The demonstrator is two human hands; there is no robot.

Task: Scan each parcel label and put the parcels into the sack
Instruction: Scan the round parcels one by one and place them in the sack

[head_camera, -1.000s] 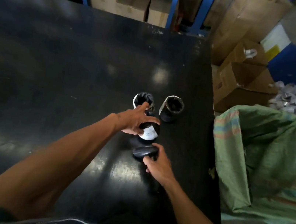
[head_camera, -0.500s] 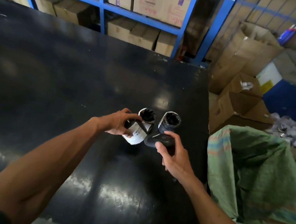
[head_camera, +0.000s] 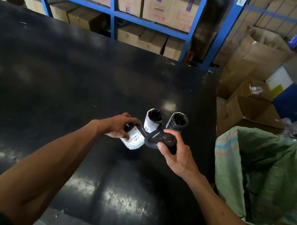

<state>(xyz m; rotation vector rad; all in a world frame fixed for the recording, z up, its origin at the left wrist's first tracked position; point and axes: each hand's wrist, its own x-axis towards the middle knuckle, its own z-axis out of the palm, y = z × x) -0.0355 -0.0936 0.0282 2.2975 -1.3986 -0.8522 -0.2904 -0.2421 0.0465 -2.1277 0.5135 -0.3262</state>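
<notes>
The right hand (head_camera: 175, 155) grips the scanner (head_camera: 159, 139), nose just right of the lifted parcel (head_camera: 133, 137) the left hand (head_camera: 120, 127) clamps, its long axis tilted and barcode facing the scanner. 2 parcels (head_camera: 166, 120) stand behind, near the desk's (head_camera: 71, 80) right edge. The green sack (head_camera: 269, 180) gapes beside that edge; its contents are hidden.

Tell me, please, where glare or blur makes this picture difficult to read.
Head view: pale glare streaks lie on the black table near the bottom edge; the barcode label on the held parcel is bright but its text is too soft to read; the shelf boxes are slightly blurred and bent by the wide lens.
</notes>
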